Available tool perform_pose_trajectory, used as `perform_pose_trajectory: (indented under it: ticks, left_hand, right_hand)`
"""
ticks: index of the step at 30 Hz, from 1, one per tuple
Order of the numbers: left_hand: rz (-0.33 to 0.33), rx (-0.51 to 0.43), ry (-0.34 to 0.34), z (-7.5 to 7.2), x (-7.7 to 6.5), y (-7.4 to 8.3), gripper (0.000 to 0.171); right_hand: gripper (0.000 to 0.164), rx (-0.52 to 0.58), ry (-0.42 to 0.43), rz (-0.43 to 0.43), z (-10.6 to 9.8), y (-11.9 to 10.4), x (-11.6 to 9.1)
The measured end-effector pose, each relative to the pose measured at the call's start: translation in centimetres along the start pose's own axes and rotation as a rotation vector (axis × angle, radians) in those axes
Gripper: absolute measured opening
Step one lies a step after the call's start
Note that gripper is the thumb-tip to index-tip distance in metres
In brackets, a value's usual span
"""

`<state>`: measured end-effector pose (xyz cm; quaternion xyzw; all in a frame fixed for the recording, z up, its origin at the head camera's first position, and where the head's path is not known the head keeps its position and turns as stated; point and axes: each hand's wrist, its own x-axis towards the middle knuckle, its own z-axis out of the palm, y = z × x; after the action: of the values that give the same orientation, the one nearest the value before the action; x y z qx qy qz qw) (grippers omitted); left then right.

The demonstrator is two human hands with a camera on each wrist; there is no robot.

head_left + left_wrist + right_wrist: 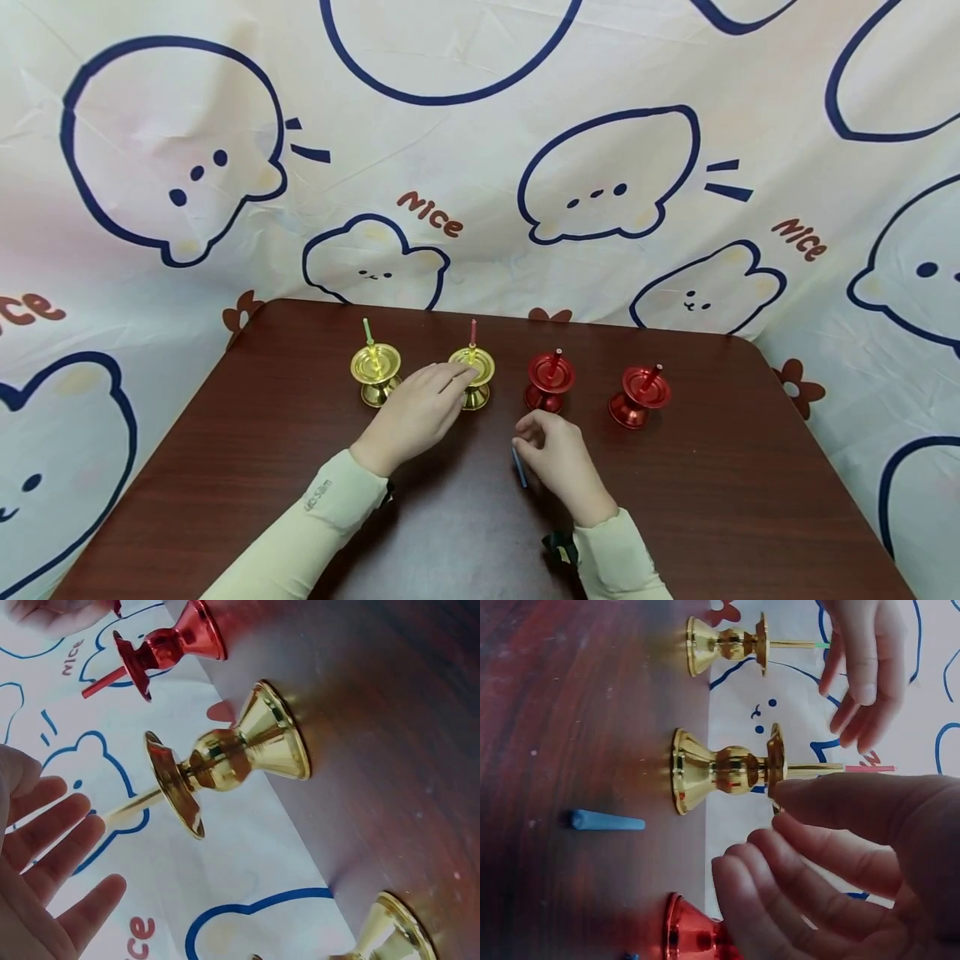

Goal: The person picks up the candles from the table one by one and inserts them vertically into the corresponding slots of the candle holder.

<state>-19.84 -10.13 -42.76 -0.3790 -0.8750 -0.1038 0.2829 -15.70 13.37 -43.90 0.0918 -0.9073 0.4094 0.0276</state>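
Note:
My left hand (416, 417) hovers in front of the gold candle holder (480, 396) that bears a pink candle (473, 333), partly covering it in the head view. Its fingers are spread and hold nothing. My right hand (562, 462) is over the table, close in front of a red candle holder (551, 379). Loosely bent, its fingers hold nothing. Below that hand lies a small blue candle (607, 821) on the wood. In the right wrist view my right fingertips overlap the gold holder's dish.
A second gold candle holder (375, 367) with a green candle (368, 331) stands at the row's left. Another red holder (637, 398) stands at its right. The dark wooden table (735, 492) ends at a cartoon-printed cloth (495, 167).

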Motion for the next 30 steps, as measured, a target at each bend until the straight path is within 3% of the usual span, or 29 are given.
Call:
perform_pose_trajectory:
  ticks: [10,23,30]
  left_hand:
    - [0.073,-0.067,-0.017,0.7,1.9,0.8,0.038]
    - [0.077,-0.065,-0.155,2.1,4.1,1.9,0.041]
    - [0.058,-0.061,-0.188,3.3,4.7,2.2,0.043]
  right_hand:
    - [0.012,-0.085,-0.047,0.081,0.5,0.4,-0.5]
    - [0.019,-0.113,-0.056,0.111,1.4,0.7,-0.5]
    - [0.020,-0.183,-0.053,0.101,2.0,0.5,-0.5]
